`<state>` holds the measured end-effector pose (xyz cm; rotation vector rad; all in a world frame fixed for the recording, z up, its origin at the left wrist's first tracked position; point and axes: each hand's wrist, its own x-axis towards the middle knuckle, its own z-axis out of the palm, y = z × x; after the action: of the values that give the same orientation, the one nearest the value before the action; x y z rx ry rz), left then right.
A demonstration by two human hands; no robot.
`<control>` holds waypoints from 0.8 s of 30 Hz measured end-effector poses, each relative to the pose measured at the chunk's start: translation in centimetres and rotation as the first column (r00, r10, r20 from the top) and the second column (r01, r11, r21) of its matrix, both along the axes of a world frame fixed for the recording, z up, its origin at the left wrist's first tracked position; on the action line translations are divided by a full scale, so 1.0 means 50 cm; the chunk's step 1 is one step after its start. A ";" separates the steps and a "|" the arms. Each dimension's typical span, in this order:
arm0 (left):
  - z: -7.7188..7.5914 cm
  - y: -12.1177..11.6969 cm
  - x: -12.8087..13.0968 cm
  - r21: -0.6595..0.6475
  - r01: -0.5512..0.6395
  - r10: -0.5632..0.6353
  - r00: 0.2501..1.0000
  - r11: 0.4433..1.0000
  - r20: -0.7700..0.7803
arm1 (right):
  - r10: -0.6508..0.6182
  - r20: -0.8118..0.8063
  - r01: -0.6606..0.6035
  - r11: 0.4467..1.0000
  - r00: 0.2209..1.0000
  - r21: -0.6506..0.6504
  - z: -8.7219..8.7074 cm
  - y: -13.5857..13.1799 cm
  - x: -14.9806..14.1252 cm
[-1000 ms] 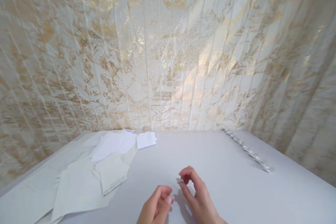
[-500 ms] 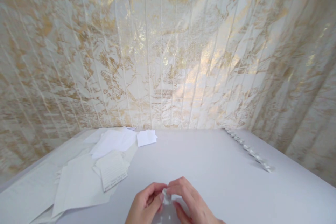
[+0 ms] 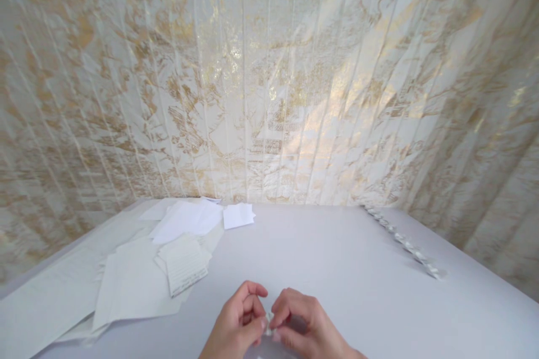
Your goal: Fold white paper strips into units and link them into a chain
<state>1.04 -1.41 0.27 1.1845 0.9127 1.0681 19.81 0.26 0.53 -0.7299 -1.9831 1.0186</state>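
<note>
Between my two hands, low in the middle of the view, is a small piece of folded white paper (image 3: 268, 325). My left hand (image 3: 241, 320) pinches its left side between thumb and fingers, with the index finger raised and curved above it. From the other side, my right hand (image 3: 305, 322) grips the paper with thumb and bent fingers. Most of the piece is hidden by fingertips, and its exact shape is blurred. Both hands are just above the white tabletop (image 3: 328, 263).
Loose white sheets (image 3: 130, 286) overlap across the left of the table. A lined, folded paper (image 3: 185, 265) lies on them, and a small paper stack (image 3: 238, 216) sits at the back. On the right runs a row of small folded paper pieces (image 3: 404, 242). Patterned curtains (image 3: 269, 78) hang behind.
My right fingers have curled in and lowered onto the paper piece. My left index finger has lifted off it. The view has shifted slightly.
</note>
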 end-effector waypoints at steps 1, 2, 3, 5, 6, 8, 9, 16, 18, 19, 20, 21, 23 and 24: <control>0.001 -0.001 0.000 0.012 0.012 -0.011 1.000 1.000 -0.015 | -0.011 -0.024 0.010 0.998 1.000 -0.061 -0.001 -0.001 -0.001; 0.001 -0.002 0.000 0.024 0.022 -0.021 0.999 0.999 -0.028 | -0.025 -0.042 0.019 0.991 0.999 -0.132 -0.002 -0.003 -0.003; 0.002 -0.003 0.000 0.033 0.031 -0.029 0.999 0.999 -0.038 | -0.038 -0.057 0.025 0.978 0.998 -0.206 -0.002 -0.004 -0.005; 0.002 -0.003 0.000 0.040 0.048 -0.046 0.998 0.998 -0.044 | -0.052 -0.091 0.019 0.944 0.994 -0.331 -0.005 -0.006 -0.009; 0.001 -0.003 0.000 0.043 0.055 -0.054 0.998 0.998 -0.039 | -0.052 -0.118 0.005 0.928 0.992 -0.372 -0.007 -0.006 -0.011; -0.001 -0.004 0.001 0.056 0.067 -0.066 0.998 0.996 -0.022 | -0.044 -0.198 -0.044 0.906 0.979 -0.421 -0.012 -0.005 -0.015; -0.002 -0.005 0.002 0.067 0.072 -0.071 0.997 0.995 -0.015 | -0.039 -0.243 -0.073 0.897 0.969 -0.435 -0.015 -0.005 -0.017; 0.004 -0.015 0.011 0.064 0.055 -0.048 0.994 0.996 -0.100 | -0.047 -0.317 -0.082 0.921 0.947 -0.382 -0.021 -0.003 -0.017; 0.007 -0.015 0.011 0.042 0.075 -0.068 0.985 0.996 -0.157 | -0.103 -0.246 0.022 0.950 0.964 -0.311 -0.011 -0.006 -0.014; 0.008 -0.015 0.011 0.035 0.088 -0.081 0.980 0.995 -0.180 | -0.132 -0.201 0.076 0.960 0.971 -0.268 -0.006 -0.008 -0.013; 0.009 -0.014 0.011 0.034 0.100 -0.091 0.977 0.994 -0.194 | -0.153 -0.158 0.115 0.967 0.975 -0.228 -0.001 -0.009 -0.013; 0.010 -0.014 0.010 0.036 0.105 -0.096 0.975 0.994 -0.199 | -0.163 -0.128 0.136 0.971 0.978 -0.196 0.004 -0.011 -0.013; 0.011 -0.013 0.010 0.047 0.103 -0.093 0.978 0.994 -0.188 | -0.155 -0.106 0.136 0.975 0.982 -0.173 0.009 -0.013 -0.013; 0.011 -0.013 0.009 0.054 0.100 -0.088 0.979 0.994 -0.181 | -0.150 -0.110 0.130 0.976 0.983 -0.175 0.009 -0.013 -0.013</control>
<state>1.51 -2.05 0.83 1.3793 0.9567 0.9310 19.16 -0.39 0.98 -0.8644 -1.7306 1.1264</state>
